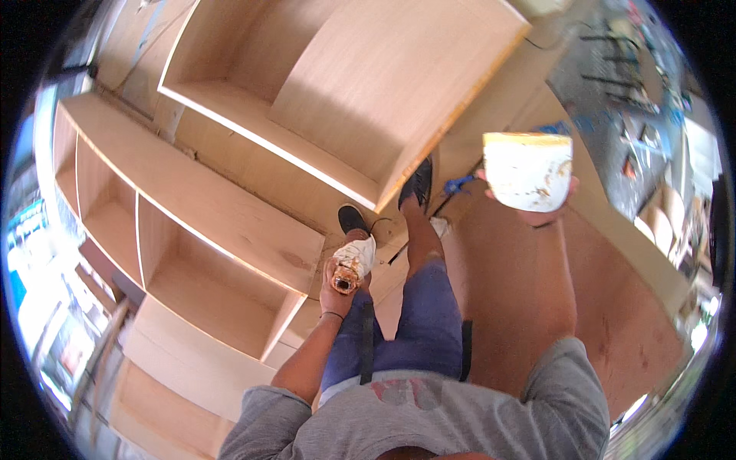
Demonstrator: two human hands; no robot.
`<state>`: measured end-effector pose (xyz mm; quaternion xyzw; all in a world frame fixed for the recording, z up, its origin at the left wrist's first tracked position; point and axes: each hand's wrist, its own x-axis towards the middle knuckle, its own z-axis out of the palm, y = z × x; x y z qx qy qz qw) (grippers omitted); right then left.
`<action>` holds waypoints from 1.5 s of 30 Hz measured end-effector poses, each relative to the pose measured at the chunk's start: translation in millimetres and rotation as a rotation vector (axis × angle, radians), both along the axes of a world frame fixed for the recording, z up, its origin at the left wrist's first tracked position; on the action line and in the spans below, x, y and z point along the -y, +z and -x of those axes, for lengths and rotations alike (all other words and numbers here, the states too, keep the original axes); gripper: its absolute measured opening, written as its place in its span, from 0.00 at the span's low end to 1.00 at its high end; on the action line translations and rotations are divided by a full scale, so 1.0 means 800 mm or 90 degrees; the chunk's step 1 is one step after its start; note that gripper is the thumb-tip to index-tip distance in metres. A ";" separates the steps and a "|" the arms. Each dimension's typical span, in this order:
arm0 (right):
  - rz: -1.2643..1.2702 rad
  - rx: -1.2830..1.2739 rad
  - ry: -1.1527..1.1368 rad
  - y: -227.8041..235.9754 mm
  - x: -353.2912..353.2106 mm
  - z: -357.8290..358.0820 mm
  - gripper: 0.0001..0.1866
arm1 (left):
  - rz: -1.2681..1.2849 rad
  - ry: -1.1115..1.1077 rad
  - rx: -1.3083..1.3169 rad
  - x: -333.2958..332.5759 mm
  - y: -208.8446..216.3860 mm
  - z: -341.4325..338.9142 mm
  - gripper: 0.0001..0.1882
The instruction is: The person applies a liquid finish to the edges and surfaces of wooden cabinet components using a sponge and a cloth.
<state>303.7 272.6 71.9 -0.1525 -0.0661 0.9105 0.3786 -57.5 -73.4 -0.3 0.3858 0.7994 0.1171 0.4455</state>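
Note:
My left hand [335,297] is wrapped round a crumpled white glue bag [362,255], in front of my legs. The bag's round mouth is crusted with brown, and its exact kind is hard to make out. Out to the right, my right hand [546,218] grips a flat white spreader [527,172] from beneath. That spreader has a rounded lower side, a straight yellowish edge and brown smears. Most of the fingers are hidden behind it. Nearest to both hands is an open wooden cabinet [399,69], with a yellow-brown strip along its right edge.
A long wooden shelf unit [199,192] with several compartments lies to the left. Brown wood sheets [506,284] lie to my right. Blue cord [458,185] is near my foot. Tools and scraps [632,146] are scattered on the grey floor at the far right.

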 end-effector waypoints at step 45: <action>0.245 1.211 -0.333 0.044 0.301 0.485 0.55 | 0.079 -0.851 0.174 -0.430 0.123 0.450 0.47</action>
